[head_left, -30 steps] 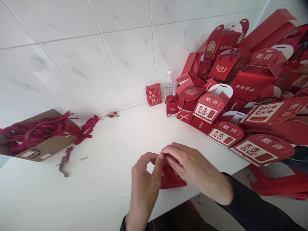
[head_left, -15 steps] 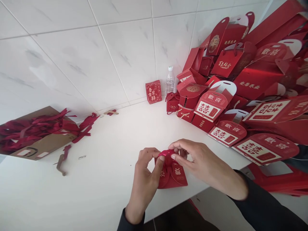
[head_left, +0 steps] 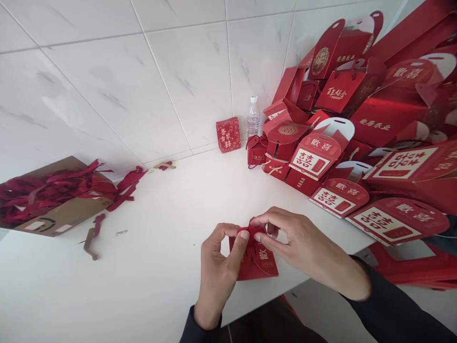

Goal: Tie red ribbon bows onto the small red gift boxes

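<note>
A small red gift box (head_left: 257, 262) with white characters stands on the white table (head_left: 143, 267) near its front edge. My left hand (head_left: 217, 271) pinches the box's top from the left, thumb and fingers closed on the flaps and a red ribbon. My right hand (head_left: 303, 247) pinches the same top from the right, fingers pressed together on the ribbon. Part of the box's top is hidden behind my fingers.
A big heap of red gift boxes (head_left: 357, 133) fills the right side against the tiled wall. A water bottle (head_left: 253, 117) and a small red box (head_left: 227, 135) stand at the back. At the left lies a brown paper bag (head_left: 64, 214) spilling red ribbons (head_left: 53, 188).
The box now shows more between my hands. My fingers have shifted slightly at its top, and the view has tilted a little.
</note>
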`<state>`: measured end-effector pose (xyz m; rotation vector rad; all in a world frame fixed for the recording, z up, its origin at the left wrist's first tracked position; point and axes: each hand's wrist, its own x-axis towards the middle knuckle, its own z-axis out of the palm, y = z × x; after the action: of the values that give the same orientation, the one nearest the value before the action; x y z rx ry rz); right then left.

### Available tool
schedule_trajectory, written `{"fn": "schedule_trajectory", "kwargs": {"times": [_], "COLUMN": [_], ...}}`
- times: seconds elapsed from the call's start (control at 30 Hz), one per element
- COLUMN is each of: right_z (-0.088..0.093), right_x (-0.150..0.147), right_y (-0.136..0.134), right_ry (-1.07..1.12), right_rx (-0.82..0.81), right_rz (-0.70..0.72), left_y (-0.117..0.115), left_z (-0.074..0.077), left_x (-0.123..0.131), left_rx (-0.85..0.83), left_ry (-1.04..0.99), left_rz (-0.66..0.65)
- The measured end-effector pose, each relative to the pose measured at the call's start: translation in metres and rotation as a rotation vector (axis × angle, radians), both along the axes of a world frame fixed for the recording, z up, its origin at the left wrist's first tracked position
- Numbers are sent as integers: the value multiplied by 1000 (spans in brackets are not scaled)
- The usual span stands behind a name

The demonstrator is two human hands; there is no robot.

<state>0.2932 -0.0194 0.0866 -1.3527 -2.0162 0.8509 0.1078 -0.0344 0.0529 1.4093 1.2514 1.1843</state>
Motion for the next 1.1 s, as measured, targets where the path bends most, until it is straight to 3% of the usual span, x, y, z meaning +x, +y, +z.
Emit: {"fn": "schedule_trajectory", "kwargs": {"times": [0.2, 0.3, 0.47, 0.63, 0.7, 0.87, 1.0, 1.1], "right_z": [-8, -8, -1, -4, -5, -2, -1, 0], "right_x": [6, 8, 4, -7, -9, -9, -5, -1], "right_y": [-2, -3, -8, -8, -7, -5, -3, -2], "right_ry": [-71, -106, -98, 57, 74, 68, 109, 110], "right_rx": [108, 196, 160, 153, 159, 146, 101, 20], "right_rz": [25, 6, 9, 84, 103, 120, 93, 24], "left_y": [-5, -7, -11, -14, -17, -19, -14, -12], "left_z": [-8, -11, -16, -15, -15, -14, -10, -8], "left_x": [-1, 2, 11, 14, 15, 15, 8, 6], "left_rx": [-4, 50, 182, 320, 301, 83, 131, 114], "left_ry": [-77, -69, 83, 280, 319, 221, 347, 304], "left_rz": [4, 65, 165, 108, 89, 195, 23, 27]}}
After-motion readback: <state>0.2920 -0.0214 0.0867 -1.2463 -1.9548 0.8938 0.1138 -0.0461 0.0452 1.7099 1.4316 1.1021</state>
